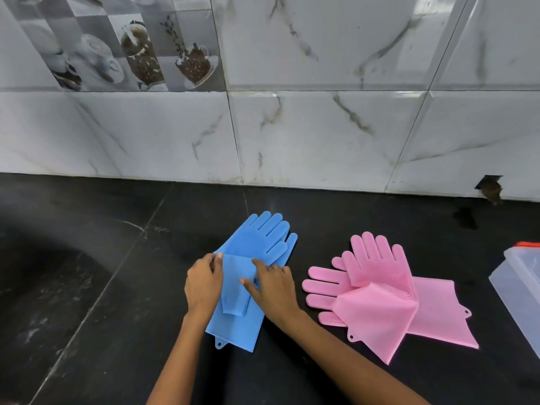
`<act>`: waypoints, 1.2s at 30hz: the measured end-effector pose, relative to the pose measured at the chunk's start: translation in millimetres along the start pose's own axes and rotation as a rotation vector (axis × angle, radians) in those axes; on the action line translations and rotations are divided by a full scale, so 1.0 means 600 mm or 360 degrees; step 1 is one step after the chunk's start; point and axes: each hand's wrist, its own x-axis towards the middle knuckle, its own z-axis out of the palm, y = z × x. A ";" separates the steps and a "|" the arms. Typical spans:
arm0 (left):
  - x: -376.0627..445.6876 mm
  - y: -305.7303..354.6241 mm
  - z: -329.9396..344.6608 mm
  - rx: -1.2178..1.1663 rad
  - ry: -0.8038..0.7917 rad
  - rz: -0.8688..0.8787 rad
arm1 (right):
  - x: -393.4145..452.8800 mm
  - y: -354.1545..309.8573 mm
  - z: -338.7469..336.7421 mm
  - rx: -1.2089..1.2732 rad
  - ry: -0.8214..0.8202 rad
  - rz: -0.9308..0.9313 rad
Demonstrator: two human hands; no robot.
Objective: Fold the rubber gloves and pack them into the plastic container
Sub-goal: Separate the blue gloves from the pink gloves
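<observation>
Two blue rubber gloves (257, 238) lie stacked on the black counter (102, 273), fingers pointing toward the wall. The upper one's cuff is folded over at its middle. My left hand (203, 283) pinches the left edge of that fold. My right hand (274, 290) presses on the fold's right side with fingers spread. Two pink rubber gloves (377, 296) lie crossed over each other to the right, untouched. The clear plastic container (517, 285) with an orange clip sits at the right edge, partly out of frame.
A marble-pattern tiled wall (321, 127) rises behind the counter. A small hole in the wall (491, 188) sits at the counter line on the right. Bare black counter stretches to the left of the blue gloves.
</observation>
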 end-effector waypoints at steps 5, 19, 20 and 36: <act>0.007 0.014 0.005 0.0012 0.0051 0.0135 | 0.011 -0.043 0.009 0.0570 -0.0030 0.0486; 0.002 -0.020 -0.040 -0.0321 0.0338 0.0171 | 0.026 -0.086 -0.070 0.0889 0.0246 -0.0315; 0.006 -0.017 -0.049 -0.0448 0.0365 0.0112 | 0.023 -0.087 -0.081 0.0737 0.0112 -0.0523; -0.067 -0.038 0.099 0.0632 -0.0615 0.0540 | -0.034 0.051 0.009 -0.0313 -0.0443 -0.0092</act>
